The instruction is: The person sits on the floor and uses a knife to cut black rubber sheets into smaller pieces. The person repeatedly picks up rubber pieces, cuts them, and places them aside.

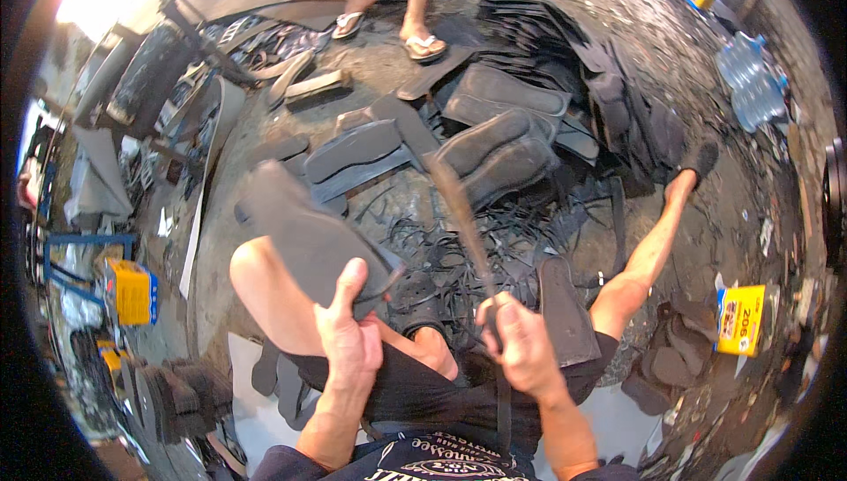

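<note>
My left hand point(351, 331) grips a dark grey slab of sole material point(309, 238), thumb on top and fingers beneath. The slab rests over my bent left knee, its far end blurred. In my right hand point(520, 340) is a long, narrow knife point(460, 207), its brownish blade smeared by motion and pointing up and away, apart from the slab. A thin dark strip point(504, 406) hangs below that fist. Another sole-shaped piece point(565, 309) lies against my right thigh. Thin dark offcut strips point(441, 247) litter the ground between my legs.
Ahead lie cut sole blanks point(498, 150) and a large dark stack point(609, 84). More soles pile up at right point(675, 353) and lower left point(181, 397). Yellow boxes point(741, 318) point(132, 291) stand on both sides. Another person's sandalled foot point(423, 44) is at the back, near water bottles point(753, 82).
</note>
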Motion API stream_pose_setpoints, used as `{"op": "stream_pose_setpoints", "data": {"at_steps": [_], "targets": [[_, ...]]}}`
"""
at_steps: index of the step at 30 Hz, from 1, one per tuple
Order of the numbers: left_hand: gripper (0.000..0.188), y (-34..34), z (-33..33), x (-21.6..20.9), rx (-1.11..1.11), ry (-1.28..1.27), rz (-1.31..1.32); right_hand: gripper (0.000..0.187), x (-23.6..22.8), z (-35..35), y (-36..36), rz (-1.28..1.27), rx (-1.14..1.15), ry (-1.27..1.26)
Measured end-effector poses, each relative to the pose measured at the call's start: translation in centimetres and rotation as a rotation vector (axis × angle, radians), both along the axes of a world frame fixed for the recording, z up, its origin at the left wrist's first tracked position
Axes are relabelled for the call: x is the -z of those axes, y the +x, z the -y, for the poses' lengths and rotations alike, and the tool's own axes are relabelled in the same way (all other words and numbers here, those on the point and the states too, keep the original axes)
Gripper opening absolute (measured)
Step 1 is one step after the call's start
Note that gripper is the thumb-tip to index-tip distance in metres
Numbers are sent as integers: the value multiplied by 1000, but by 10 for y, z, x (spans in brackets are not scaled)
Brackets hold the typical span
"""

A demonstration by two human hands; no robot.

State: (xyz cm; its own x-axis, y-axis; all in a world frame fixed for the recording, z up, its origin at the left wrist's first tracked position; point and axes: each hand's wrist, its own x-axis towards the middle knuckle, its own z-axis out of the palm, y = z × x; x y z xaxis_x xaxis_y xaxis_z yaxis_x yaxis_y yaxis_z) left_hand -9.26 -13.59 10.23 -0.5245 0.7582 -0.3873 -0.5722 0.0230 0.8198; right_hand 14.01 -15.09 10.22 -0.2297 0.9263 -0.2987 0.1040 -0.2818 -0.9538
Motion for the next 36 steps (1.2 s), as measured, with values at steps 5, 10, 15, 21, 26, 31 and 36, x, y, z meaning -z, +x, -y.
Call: {"op": "stream_pose_setpoints", "data": {"at_steps": [5, 10, 15, 21, 26, 31, 36], "targets": [[34, 22, 14, 2, -57, 31, 213, 35, -11, 16, -58, 255, -31, 284], [47, 15, 11, -14, -104, 51, 420, 38, 13, 60, -35, 386, -80, 210], [37, 17, 17, -3, -104, -31, 230, 50, 5, 80, -21, 442, -119, 169], [33, 8, 47, 6, -33, -70, 185, 35, -1, 23, -55, 365, -177, 205], [31, 3, 59, -9, -19, -77, 182, 37, 6, -16, -74, 271, -320, 159], [35, -8, 69, -10, 43, -96, 181, 41, 11, -54, -91, 214, -403, 219], [43, -5, 70, -12, 125, -78, 196, 35, 57, -74, -135, 215, -149, 429]]}}
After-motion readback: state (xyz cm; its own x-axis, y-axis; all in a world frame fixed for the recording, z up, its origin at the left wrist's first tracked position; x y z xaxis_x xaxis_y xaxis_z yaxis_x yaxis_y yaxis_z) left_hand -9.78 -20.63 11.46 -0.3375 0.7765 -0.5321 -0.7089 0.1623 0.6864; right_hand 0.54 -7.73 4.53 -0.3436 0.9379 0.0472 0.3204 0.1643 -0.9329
